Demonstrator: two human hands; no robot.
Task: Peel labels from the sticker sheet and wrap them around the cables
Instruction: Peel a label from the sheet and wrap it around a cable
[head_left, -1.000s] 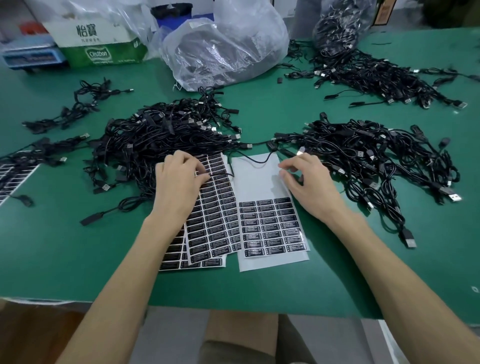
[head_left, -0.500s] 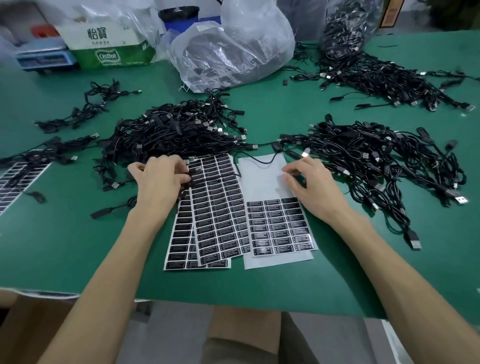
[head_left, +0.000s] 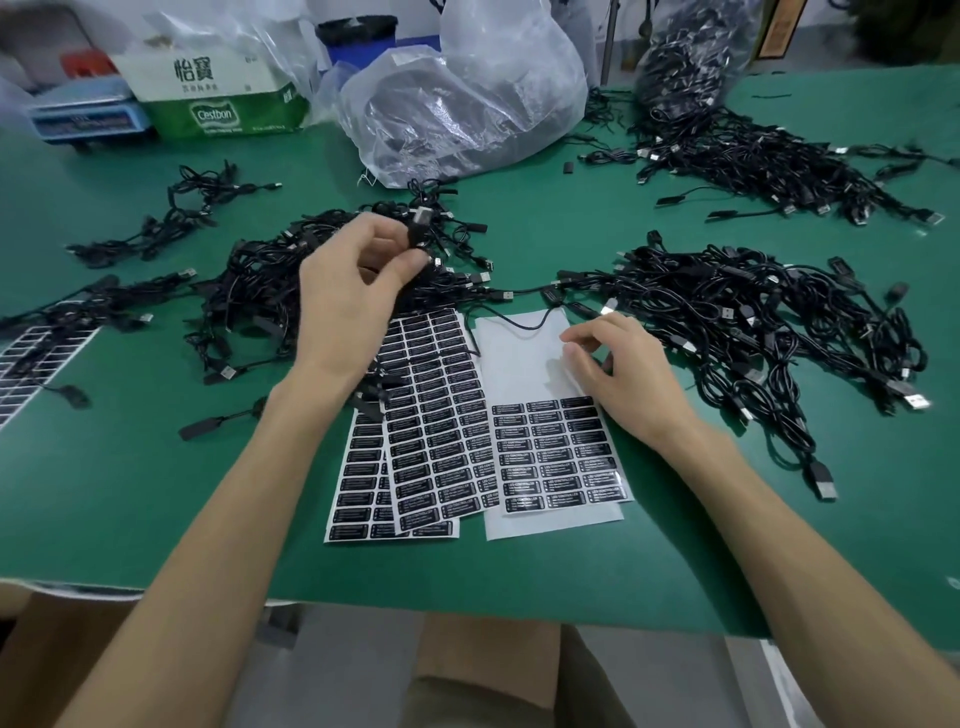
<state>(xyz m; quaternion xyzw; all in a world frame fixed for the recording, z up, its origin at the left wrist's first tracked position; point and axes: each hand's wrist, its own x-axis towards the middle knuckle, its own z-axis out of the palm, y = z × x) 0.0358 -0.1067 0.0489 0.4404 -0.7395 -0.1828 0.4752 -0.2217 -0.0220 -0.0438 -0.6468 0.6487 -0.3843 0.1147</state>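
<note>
Green mat tabletop (head_left: 519, 561) fills most of the view, front edge near btm. Under it: grey floor (head_left: 332, 686), brown cardboard carton (head_left: 47, 644) at btm-left. Back-left on the tabletop: green/white "Cestbon" box (head_left: 223, 98), w/ a blue scale-like unit (head_left: 88, 117) just beside it on the left. Center-back: crumpled clear plastic bag (head_left: 467, 104), blue tub w/ black lid (head_left: 358, 36) behind it. Pale wall (head_left: 626, 31) at the back. Light even, soft glare on the plastic.

Black cables (head_left: 753, 312), green table (head_left: 130, 493)
</note>
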